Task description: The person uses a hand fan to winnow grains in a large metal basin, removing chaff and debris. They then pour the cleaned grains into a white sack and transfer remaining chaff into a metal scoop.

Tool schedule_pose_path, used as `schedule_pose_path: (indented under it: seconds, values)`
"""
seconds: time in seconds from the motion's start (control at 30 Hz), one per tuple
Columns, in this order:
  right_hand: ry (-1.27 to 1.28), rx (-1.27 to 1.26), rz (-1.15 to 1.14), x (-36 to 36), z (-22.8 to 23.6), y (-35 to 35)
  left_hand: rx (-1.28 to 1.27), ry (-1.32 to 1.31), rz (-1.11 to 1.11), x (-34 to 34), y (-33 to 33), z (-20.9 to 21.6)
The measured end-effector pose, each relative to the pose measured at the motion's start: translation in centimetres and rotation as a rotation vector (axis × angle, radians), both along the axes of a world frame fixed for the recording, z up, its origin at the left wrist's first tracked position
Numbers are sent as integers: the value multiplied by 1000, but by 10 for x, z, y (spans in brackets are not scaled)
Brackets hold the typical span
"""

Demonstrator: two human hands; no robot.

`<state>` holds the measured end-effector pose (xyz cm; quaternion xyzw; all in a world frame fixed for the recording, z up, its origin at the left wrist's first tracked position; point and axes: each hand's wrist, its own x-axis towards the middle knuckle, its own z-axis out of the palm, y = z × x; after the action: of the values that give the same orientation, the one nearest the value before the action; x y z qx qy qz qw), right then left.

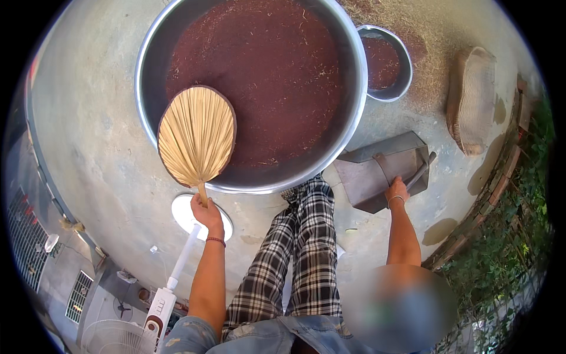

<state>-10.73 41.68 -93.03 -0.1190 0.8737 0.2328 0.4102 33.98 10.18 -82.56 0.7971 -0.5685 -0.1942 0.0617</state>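
My left hand (206, 213) is closed round the short handle of a palm-leaf fan (197, 135). The fan's pleated, dark-edged blade overlaps the near left rim of a large round metal tub (361, 118). Inside the tub lies a wide layer of small dark red grains (265, 82) with pale bits of straw. To the right, my right hand (397, 191) is closed on the handle of a grey metal scoop (359, 180), shaped like a dustpan. That scoop rests on the ground beside the tub's near right side and appears to hold nothing.
Against the tub's right side stands a smaller metal pot (407, 68) with similar red grains. Straw chaff (433, 76) is scattered beyond it. A woven basket (474, 100) lies far right, near a brick edge (513, 171) and plants. A white standing electric fan (159, 310) is at my left.
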Motion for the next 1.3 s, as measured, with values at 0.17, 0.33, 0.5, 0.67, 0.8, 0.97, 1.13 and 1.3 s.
schedule_pose_path:
  seconds: [0.17,0.33,0.5,0.67,0.8,0.97,1.13,1.3]
  values:
    - [27,-219,0,-10,30,33,3,-144,-113,47,-15,11]
    - [88,-486,73,-50,104,40,106,-188,-116,70,-21,14]
    - [148,-779,152,-94,197,-23,127,-159,-115,67,-23,32]
    - [213,-858,311,-179,249,-130,167,-80,-27,36,-25,64]
    - [100,-816,401,-217,249,-282,184,-94,50,35,-23,82]
    - [109,-819,595,-257,180,-446,207,-106,124,18,-32,69]
    - [129,-742,627,-265,110,-560,183,-88,177,8,-33,42]
    - [-59,-648,691,-268,79,-622,199,-139,174,21,-26,27]
